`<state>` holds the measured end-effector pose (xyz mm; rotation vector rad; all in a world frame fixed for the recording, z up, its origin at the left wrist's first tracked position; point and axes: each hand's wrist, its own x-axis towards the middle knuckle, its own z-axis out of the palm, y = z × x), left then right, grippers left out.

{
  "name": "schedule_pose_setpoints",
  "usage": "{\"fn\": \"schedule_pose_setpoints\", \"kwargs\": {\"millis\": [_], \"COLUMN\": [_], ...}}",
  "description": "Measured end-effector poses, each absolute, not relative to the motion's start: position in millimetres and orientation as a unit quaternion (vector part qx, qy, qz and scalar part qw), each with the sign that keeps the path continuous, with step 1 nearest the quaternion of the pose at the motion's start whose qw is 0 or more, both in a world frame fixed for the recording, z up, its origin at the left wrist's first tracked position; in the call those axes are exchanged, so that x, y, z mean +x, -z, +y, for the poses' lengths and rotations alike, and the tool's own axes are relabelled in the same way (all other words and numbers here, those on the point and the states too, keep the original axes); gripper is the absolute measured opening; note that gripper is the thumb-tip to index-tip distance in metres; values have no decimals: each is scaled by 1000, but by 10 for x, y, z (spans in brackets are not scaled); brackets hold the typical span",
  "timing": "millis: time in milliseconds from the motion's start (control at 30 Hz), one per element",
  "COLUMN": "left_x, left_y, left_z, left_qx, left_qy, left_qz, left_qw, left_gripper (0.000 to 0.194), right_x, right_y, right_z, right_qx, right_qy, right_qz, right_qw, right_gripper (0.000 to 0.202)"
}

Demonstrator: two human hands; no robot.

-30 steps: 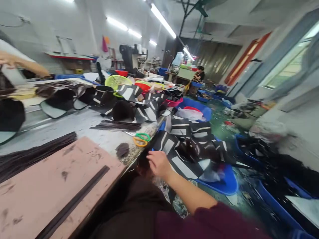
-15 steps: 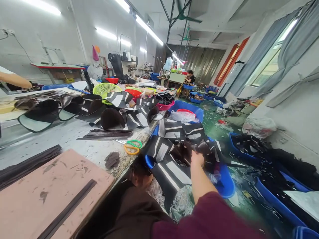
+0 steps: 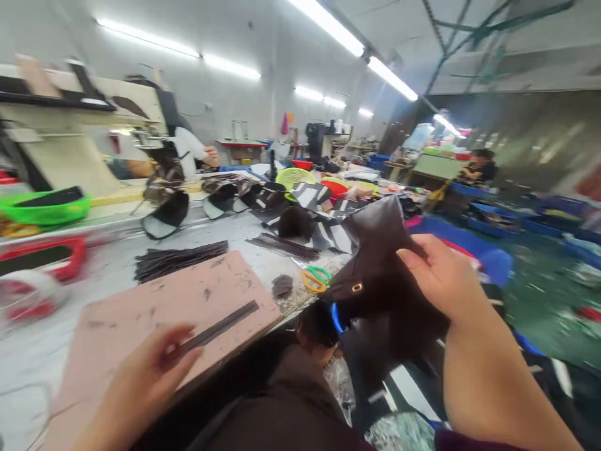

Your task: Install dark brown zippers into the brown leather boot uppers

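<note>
My right hand [image 3: 441,275] pinches the upper edge of a dark brown leather-like piece [image 3: 375,263], which hangs beside the table edge and bears a small gold-coloured metal fitting [image 3: 357,287]. My left hand [image 3: 162,366] is over the pink board [image 3: 173,294], fingers curved and apart, at the near end of a dark strip [image 3: 225,322] lying on the board. Whether its fingertips touch the strip is blurred. Scissors with green and orange handles [image 3: 315,279] lie right of the board, near a small heap of dark scraps [image 3: 282,286].
Behind the board lies a bundle of dark strips [image 3: 181,258]. Black and white pieces [image 3: 328,233] and a yellow-green basket [image 3: 295,178] stand farther back. A green tray [image 3: 44,207] and a red tray [image 3: 77,257] are at left. Another person's hand [image 3: 211,156] shows near a sewing machine.
The view has swung left. My right hand has lifted the dark brown piece from the pile beside the table. My left hand has come into view over the pink board.
</note>
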<state>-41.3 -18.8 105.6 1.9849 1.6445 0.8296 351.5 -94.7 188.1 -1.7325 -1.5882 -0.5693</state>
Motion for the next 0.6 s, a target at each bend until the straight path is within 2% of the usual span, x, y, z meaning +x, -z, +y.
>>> {"fn": "schedule_pose_setpoints", "kwargs": {"millis": [167,233,333,433,500,533,600], "left_x": [-31,37,-35,-173,-229,-243,-246], "left_y": [-1730,-1971,-2101,-1989,-1866,-1806,-1696], "left_z": [-308,-306,-333,-428,-527,-585,-708], "left_qx": [852,865,841,758,701,683,667], "left_qy": [-337,-303,-270,-379,-460,-484,-504], "left_qz": [392,390,410,386,362,354,339], "left_qw": [77,91,225,366,408,418,431], "left_gripper": [93,87,67,50,52,57,64], "right_x": [2578,2292,2068,2090,2174,2210,2234], "right_y": [-2178,-2271,-2271,-2005,-1705,-1535,-1192], "right_z": [-581,-522,-506,-545,-611,-658,-775], "right_qx": [-402,-315,-303,-357,-397,-427,-443], "right_qy": [137,130,152,161,86,-1,-235], "right_qz": [-866,-902,-866,-756,-717,-734,-774], "right_qw": [263,263,368,525,566,529,387], "right_gripper": [21,17,20,22,16,25,45]}}
